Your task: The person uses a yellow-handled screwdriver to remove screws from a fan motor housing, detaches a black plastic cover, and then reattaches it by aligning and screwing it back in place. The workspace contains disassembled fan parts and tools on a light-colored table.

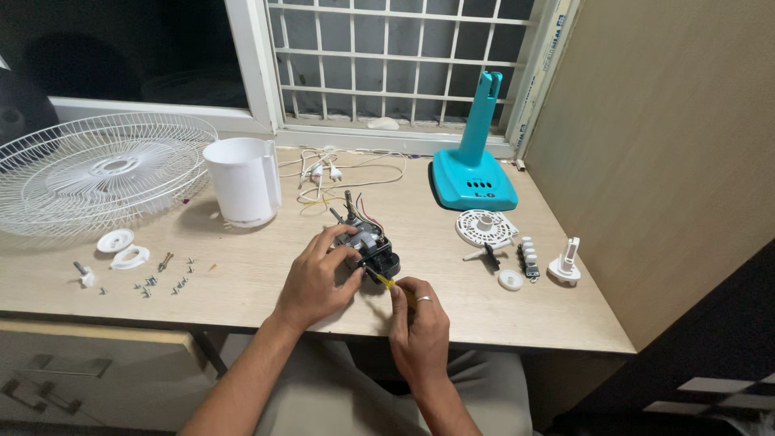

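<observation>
A small fan motor (373, 249), black and metal with coloured wires, rests on the wooden table (242, 266) near its front edge. My left hand (316, 278) grips the motor from the left side. My right hand (418, 316), with a ring on one finger, pinches a thin yellow-handled tool (386, 281) whose tip touches the motor's black lower part. White cables with plugs (331, 173) trail from behind the motor toward the window.
A white wire fan guard (97, 173) lies far left beside a white plastic motor housing (242, 182). Screws and white rings (133, 262) are scattered front left. A teal fan stand (472, 161) sits at the back, small white parts (517, 242) to its right. A beige panel (670, 161) borders the right.
</observation>
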